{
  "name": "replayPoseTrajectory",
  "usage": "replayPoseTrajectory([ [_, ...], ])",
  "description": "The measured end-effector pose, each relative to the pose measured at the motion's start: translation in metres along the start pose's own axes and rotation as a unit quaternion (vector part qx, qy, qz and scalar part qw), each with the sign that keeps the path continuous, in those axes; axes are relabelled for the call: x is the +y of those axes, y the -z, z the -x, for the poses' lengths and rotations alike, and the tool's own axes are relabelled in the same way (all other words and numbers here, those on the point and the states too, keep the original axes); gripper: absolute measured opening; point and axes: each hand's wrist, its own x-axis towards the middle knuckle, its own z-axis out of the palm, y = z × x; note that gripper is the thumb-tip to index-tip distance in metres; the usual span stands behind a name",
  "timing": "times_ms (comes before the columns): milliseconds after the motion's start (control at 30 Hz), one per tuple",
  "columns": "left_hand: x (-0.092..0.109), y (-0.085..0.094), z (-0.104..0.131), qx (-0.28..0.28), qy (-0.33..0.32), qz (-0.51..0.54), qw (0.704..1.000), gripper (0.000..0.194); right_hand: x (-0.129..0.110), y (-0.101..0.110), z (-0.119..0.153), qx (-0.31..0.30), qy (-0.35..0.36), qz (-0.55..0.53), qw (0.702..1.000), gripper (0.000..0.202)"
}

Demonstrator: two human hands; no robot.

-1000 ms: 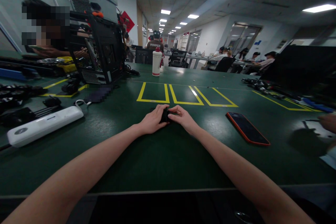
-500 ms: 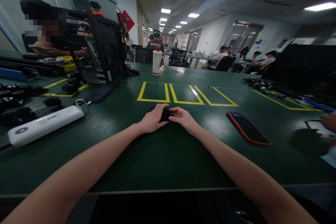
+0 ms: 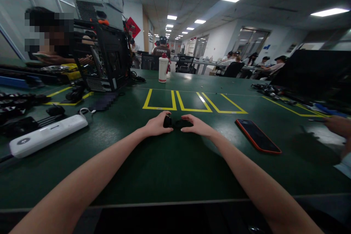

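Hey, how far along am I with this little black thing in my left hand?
Nothing looks clearly finished. Your left hand has the small black object, nearer you than the yellow tape. Your right hand is open beside it. Letting go remains; beyond that, I can't tell.

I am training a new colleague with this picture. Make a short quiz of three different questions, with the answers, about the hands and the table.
1. True or false: the phone lies to the right of the right hand.
2. What is between the left hand's thumb and fingers?
A) white bottle
B) small black object
C) power strip
3. Fill in: the tape lines on the table are ____.

Key: 1 true; 2 B; 3 yellow.
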Motion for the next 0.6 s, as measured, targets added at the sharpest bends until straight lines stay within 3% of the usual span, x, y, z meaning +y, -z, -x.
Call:
replayPoseTrajectory([
  [233, 0.0, 0.002, -0.001, -0.016, 0.002, 0.012, 1.0, 0.068, -0.001, -0.011, -0.002, 0.028, 0.031, 0.074, 0.996, 0.052],
  [400, 0.007, 0.004, 0.002, -0.019, -0.022, -0.024, 0.999, 0.074, -0.022, -0.02, 0.007, 0.011, 0.048, 0.064, 0.997, 0.057],
  [500, 0.02, 0.005, 0.013, -0.034, -0.036, -0.044, 0.998, 0.071, -0.041, -0.027, 0.02, -0.02, 0.039, 0.014, 0.999, 0.051],
  [600, 0.045, 0.007, 0.037, -0.046, -0.053, -0.054, 0.996, 0.072, -0.059, -0.036, 0.046, -0.039, -0.033, -0.065, 0.997, 0.038],
])
